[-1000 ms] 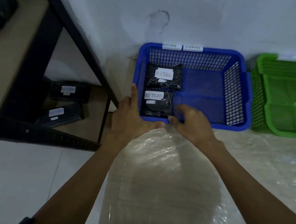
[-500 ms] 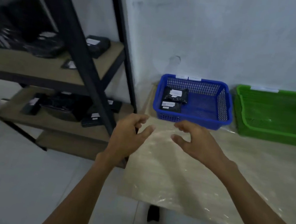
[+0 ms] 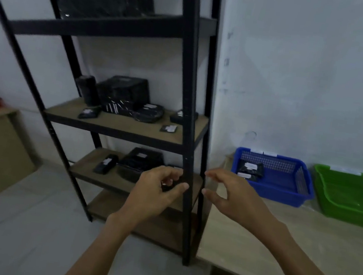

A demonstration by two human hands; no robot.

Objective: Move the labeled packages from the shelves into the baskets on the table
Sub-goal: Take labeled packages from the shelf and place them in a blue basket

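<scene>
Our left grip [image 3: 153, 194] and right grip [image 3: 237, 197], loosely curled, hold nothing before the black metal shelf frame [image 3: 187, 67].

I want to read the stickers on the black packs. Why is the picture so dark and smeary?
Head view: dim room light, so the black packages melt into shadow; the blur smears their white labels beyond reading; the wide lens makes the shelf posts lean.

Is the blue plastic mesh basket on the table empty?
No, two black white-labelled packages lie at the left end of the blue plastic mesh basket.
</scene>
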